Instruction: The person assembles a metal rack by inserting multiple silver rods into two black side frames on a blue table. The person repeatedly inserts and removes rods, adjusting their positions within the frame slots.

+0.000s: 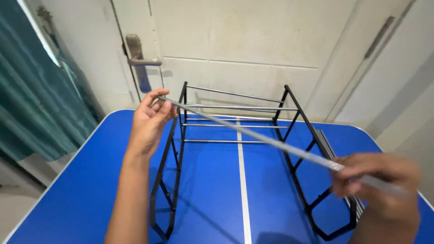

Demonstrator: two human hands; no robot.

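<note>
We hold a long silver metal rod (pixel 271 143) slantwise above the blue surface (pixel 212 203). Our left hand (pixel 150 122) pinches its far end, fingers (pixel 158 100) closed on the tip just beside the top of the black metal rack frame (pixel 174 162). Our right hand (pixel 384 180), blurred, has its fingers clenched around the near end, above the rack's right side panel (pixel 312 176). Four thin rods (pixel 230 126) already span the two side panels at the back. More loose rods (pixel 326 144) lie on the surface just right of the frame. A white stripe (pixel 243 199) runs down the surface's middle. Behind stand a cream door with a metal handle (pixel 138 56) and a teal curtain (pixel 36 99). We see no packages or labels.
</note>
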